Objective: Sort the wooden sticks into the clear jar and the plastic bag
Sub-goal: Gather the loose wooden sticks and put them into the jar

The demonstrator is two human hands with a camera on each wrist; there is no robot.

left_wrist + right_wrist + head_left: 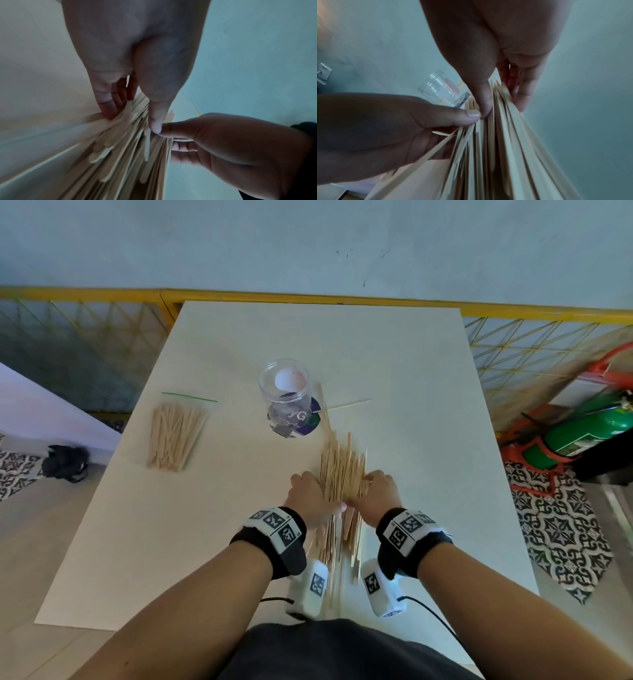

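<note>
Clear jar (284,386), label letters "yG"

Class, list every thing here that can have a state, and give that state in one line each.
Clear plastic jar: upright, lidless, no sticks inside.
Clear plastic zip bag with green strip: lying flat, holding sticks.
Bundle of thin wooden sticks: gathered between both hands.
Single wooden stick: loose on the white table.
Left hand: grips the bundle.
Right hand: grips the bundle.
</note>
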